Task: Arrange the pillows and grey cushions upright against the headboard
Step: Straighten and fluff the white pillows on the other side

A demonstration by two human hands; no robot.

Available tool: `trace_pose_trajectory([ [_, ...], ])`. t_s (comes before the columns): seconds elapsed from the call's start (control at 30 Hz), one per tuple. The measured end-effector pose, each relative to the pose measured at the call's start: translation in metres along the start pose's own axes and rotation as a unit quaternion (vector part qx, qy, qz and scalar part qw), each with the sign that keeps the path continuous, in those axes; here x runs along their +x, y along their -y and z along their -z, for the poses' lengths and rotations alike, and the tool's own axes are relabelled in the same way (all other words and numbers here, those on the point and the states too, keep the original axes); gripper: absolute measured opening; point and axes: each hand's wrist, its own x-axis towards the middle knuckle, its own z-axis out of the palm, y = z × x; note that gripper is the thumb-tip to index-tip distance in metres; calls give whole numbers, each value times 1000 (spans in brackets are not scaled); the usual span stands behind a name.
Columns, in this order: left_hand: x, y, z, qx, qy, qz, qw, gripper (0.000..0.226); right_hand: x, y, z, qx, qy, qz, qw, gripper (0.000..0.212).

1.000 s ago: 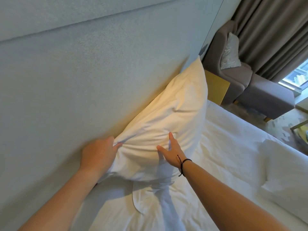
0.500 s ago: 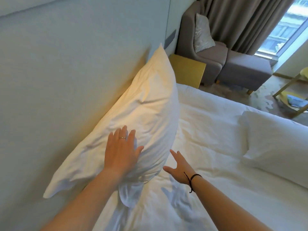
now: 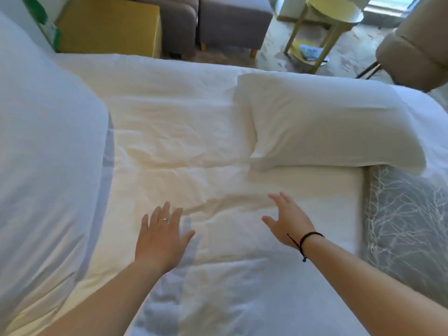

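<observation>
**Two empty hands over the bed, one pillow up, one pillow flat**

Both hands are out over the white sheet (image 3: pixel 194 146), and both hold nothing. The left hand (image 3: pixel 161 235) is at about 6 o'clock in the picture. Its fingers are straight and spread a little, palm down, just over the sheet. It has a thin ring (image 3: pixel 163 219) on one finger. I cannot tell if it touches the sheet or floats just above it. The right hand (image 3: pixel 287 223) is at about 5 o'clock, near the left one but apart from it. Its fingers are loose and spread, pointing up toward 11 o'clock. A dark string band (image 3: pixel 306 240) goes round its wrist.

A big white pillow (image 3: pixel 46 154) fills the 9 o'clock side. It looks like it stands up on its edge, but what it leans on is out of the picture. A second white pillow (image 3: pixel 332 124) lies flat on the bed at about 2 o'clock, well apart from both hands.

The sheet has many soft wrinkles between the hands and the flat pillow. At 4 o'clock, beside the bed, the floor has a grey carpet (image 3: pixel 407 219) with white branch lines.

Past the bed, at 11 o'clock, is a yellow side table (image 3: pixel 109 25). A grey sofa (image 3: pixel 230 18) sits at 12 o'clock. A small round yellow table (image 3: pixel 332 10) stands at 1 o'clock, and a tan chair (image 3: pixel 414 49) is at 2 o'clock.
</observation>
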Motion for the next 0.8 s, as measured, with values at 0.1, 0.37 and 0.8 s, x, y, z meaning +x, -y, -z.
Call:
trace_pose_trajectory([
  [0.1,50,-31,-47,-17,-32,-29,999,72,55,-26,10,-112,-43,47,992,72],
  [0.37,109,-39,-139,46,-127,-33,990,69,212,-14,23,-254,-188,66,947,81],
  [0.8,117,-37,-153,45,-143,-43,988,70,247,-20,22,-71,-216,-63,972,7],
])
